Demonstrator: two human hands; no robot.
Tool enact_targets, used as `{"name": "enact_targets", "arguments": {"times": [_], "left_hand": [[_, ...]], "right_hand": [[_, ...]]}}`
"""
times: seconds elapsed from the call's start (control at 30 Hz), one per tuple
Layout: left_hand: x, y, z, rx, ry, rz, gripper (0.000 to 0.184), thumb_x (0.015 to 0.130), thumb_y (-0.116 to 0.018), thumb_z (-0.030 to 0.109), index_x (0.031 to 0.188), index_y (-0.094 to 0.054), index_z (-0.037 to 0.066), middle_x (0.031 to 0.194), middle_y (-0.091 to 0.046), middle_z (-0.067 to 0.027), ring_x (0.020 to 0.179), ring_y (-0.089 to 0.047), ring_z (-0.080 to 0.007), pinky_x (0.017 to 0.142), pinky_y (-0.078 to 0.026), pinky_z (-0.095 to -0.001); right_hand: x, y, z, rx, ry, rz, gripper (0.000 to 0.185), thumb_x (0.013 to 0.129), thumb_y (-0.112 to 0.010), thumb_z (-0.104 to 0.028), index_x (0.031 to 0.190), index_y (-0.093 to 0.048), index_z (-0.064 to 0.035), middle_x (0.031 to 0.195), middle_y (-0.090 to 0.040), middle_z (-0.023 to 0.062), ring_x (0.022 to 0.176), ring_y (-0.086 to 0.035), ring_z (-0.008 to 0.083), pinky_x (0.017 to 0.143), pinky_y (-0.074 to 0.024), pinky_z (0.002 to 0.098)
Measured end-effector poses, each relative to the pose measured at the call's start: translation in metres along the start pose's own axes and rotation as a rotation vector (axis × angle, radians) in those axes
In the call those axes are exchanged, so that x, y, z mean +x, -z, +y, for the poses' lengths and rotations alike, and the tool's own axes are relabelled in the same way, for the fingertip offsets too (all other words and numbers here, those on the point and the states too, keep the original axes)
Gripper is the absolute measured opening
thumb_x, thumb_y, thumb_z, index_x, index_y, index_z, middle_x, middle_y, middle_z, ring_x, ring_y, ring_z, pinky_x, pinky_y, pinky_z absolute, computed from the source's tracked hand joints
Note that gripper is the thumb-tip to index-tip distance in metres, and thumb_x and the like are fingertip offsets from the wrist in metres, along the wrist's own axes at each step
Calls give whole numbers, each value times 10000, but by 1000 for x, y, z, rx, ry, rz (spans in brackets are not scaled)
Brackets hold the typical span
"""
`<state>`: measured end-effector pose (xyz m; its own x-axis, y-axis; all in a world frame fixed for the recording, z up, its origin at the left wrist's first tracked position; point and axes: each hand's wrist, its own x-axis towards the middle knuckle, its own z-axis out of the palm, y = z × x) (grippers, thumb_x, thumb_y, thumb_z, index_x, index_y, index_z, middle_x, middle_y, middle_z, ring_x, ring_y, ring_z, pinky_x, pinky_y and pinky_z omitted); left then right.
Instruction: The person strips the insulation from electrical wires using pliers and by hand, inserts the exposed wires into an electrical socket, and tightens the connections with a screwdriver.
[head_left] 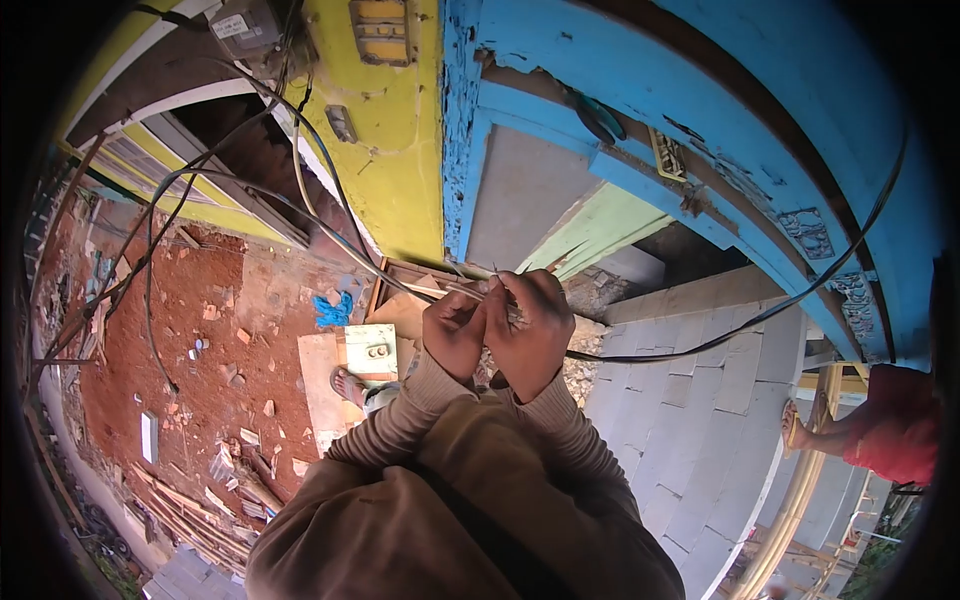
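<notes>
Both hands are close together in front of my chest, fingers pinched. My left hand (454,332) grips an electrical cable (345,243) that runs in from the upper left. Against it, my right hand (530,322) is closed on thin wire ends of the cable, which stick out a little above the fingertips. A black cable (690,350) comes away from below my right hand and curves up to the right. The fingers hide where the wires meet.
Pliers (598,118) and a small yellow box (667,155) rest on the blue ledge. An electric meter (245,28) hangs on the yellow wall (400,150). Below lie a blue cloth (333,309), a socket plate (377,352) and rubble. A person's leg (830,440) shows at right by bamboo poles (800,500).
</notes>
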<state>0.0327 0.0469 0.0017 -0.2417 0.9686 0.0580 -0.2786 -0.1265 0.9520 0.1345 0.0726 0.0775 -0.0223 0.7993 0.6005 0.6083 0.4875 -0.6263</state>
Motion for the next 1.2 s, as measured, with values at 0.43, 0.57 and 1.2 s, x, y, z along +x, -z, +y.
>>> {"name": "enact_targets", "arguments": {"times": [0.43,0.57,1.2], "left_hand": [[-1,-17,2,-53,56,52,72,894,-663,-32,849,-719,-38,802,-721,-41,736,-622,-64,638,-517,-241],[2,-8,-11,-35,-4,-48,93,912,-651,-15,861,-727,-27,802,-723,-42,734,-621,-59,649,-518,-235],[3,-16,29,-11,15,-31,73,945,-660,41,922,-691,-22,857,-668,-25,755,-572,-52,666,-467,-221]], "right_hand": [[-10,6,7,-182,40,50,117,767,-732,13,843,-654,-30,749,-599,82,639,-609,259,566,-488,384],[-12,7,8,20,144,-99,100,788,-730,3,828,-640,-16,746,-596,90,619,-604,244,556,-481,361],[-9,25,6,146,-96,-31,179,832,-719,-7,1010,-707,8,804,-641,135,596,-607,229,560,-470,329]]}}
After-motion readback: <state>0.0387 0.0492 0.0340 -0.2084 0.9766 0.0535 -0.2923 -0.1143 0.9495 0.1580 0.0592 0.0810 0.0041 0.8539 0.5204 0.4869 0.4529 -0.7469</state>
